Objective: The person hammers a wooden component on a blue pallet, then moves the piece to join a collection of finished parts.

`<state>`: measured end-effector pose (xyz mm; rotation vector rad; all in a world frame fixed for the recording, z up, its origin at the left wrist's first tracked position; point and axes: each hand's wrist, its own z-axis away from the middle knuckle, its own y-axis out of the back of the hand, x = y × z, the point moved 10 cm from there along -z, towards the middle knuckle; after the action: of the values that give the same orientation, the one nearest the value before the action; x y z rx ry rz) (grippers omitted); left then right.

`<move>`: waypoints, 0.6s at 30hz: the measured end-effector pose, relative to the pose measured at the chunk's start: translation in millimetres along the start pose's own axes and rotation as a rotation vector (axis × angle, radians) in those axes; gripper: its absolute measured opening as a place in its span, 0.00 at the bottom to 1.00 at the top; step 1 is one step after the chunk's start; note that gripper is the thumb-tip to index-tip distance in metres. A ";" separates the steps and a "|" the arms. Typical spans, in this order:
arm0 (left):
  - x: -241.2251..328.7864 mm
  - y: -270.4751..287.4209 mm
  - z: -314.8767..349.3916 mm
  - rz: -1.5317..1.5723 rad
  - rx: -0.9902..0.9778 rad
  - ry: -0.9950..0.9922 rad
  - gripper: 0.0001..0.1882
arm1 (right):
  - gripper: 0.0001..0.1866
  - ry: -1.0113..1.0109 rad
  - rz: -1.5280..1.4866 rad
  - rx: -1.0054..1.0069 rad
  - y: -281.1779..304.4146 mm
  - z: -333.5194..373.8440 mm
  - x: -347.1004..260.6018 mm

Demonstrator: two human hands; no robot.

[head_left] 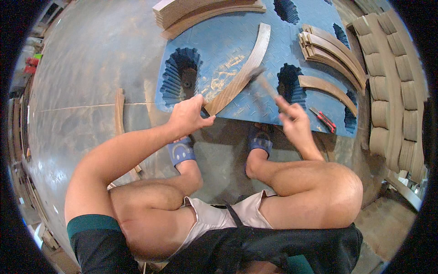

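Observation:
On a blue plastic pallet (219,55) lies a curved wooden strip (242,82), running from near my left hand up toward the far side. My left hand (189,116) is closed on the strip's near end, thumb and fingers on either side, at the pallet's front edge. In my right hand (295,122) is a hammer (269,89), gripped by its wooden handle. Its head, smeared by motion, is over or beside the middle of the strip; whether it touches cannot be seen.
Stacked curved wooden pieces (200,13) sit at the pallet's far left, and more (331,55) at its right. A single curved piece (331,89) and a red utility knife (325,119) lie near the right hand. Deep ribbed holes (180,75) break the pallet's top. Tall stacks (383,82) stand farther right.

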<state>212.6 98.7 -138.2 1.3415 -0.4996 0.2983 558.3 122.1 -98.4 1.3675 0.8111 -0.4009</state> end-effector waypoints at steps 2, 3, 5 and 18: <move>-0.5 -1.1 -0.4 -0.012 -0.018 -0.001 0.29 | 0.35 -0.078 -0.159 0.124 26.9 -9.5 42.3; -4.8 -1.7 1.6 -0.009 -0.031 0.010 0.29 | 0.34 -0.115 -0.235 0.138 31.4 -14.9 43.6; -9.0 -2.3 4.7 0.000 -0.045 0.015 0.30 | 0.31 -0.236 -0.447 0.069 26.1 -15.7 39.7; -3.6 -3.1 -1.8 0.034 -0.069 0.019 0.30 | 0.29 0.090 -0.026 -0.198 -12.0 -5.2 -32.7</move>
<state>211.4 100.1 -142.9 1.2637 -0.5124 0.3189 526.6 118.3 -83.5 1.1977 0.9193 -0.2729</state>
